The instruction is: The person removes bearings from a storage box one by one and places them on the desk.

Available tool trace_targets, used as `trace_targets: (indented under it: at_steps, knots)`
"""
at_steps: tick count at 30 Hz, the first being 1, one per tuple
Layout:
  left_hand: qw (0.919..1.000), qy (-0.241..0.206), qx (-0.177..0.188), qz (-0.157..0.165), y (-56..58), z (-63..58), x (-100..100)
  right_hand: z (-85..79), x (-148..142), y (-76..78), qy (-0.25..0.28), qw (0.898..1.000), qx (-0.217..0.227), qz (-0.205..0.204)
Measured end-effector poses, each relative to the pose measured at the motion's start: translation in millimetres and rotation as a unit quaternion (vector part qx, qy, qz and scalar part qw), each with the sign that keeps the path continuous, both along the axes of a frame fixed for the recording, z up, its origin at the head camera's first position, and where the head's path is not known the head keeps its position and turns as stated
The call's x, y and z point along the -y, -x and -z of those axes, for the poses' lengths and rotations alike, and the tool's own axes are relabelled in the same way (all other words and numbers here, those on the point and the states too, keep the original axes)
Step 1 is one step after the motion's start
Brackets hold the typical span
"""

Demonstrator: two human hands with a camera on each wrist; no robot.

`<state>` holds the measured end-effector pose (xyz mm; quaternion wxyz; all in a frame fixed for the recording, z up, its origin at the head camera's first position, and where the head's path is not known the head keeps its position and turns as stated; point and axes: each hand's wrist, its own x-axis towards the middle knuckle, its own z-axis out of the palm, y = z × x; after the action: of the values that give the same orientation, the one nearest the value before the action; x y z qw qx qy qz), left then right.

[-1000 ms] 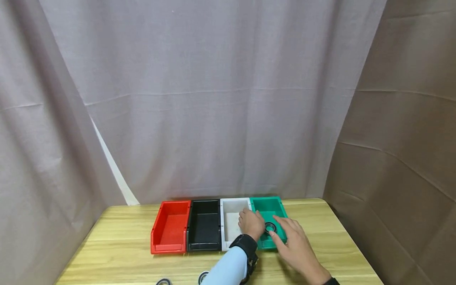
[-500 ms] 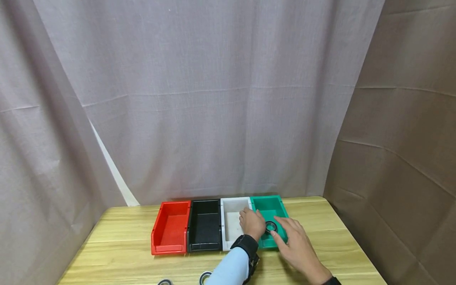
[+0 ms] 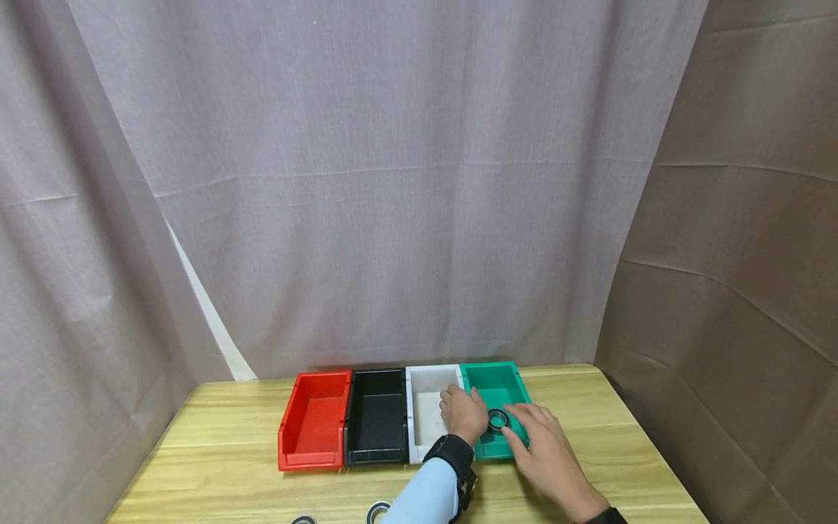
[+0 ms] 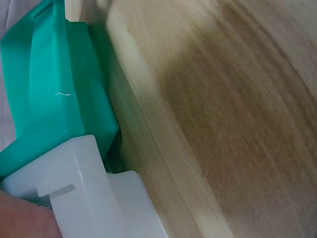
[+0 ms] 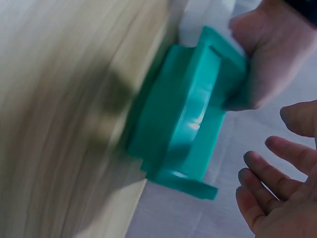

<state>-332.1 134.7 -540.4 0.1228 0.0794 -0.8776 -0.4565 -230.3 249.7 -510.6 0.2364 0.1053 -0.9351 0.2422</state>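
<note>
My left hand (image 3: pixel 465 415) lies over the divider between the white bin (image 3: pixel 432 377) and the green bin (image 3: pixel 491 370). In the right wrist view the left hand (image 5: pixel 280 54) straddles that side, one digit reaching inside the green bin; no held object shows. A dark ring-shaped bearing (image 3: pixel 499 420) sits inside the green bin, between the two hands. Just right of it is my right hand (image 3: pixel 543 451), thumb and index fingertips close to the bearing's edge. The right wrist view shows the right hand (image 5: pixel 282 193) with loosely curved, spread fingers and nothing in them.
A black bin (image 3: pixel 376 415) and a red bin (image 3: pixel 317 415) continue the row to the left. On the wooden table (image 3: pixel 216 451), two more bearings appear at the bottom edge, one (image 3: pixel 376 511) partly behind the left sleeve. Curtains rise behind and to the right.
Both hands keep nearly the same places over the bins. The bearing stays in the green bin; only slight shifts of the head view show.
</note>
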Motion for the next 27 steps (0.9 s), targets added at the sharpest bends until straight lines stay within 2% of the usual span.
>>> trace_targets:
  at_steps: [7,14,20,27]
  knots:
    - [0.9999,-0.009,0.0,0.007,-1.0,-4.0,3,11.6,-3,16.7,-0.07,0.997,0.029,0.001]
    - [0.9999,-0.006,0.0,0.008,0.0,0.7,5,22.6,5,35.1,-0.106,0.993,0.047,-0.015]
    - [0.9997,-0.02,-0.015,0.007,1.3,4.6,3,22.4,13,47.1,-0.133,0.987,0.086,-0.012]
    - [0.9991,-0.019,-0.038,0.005,-1.6,6.3,2,24.4,20,60.2,-0.128,0.987,0.093,0.003]
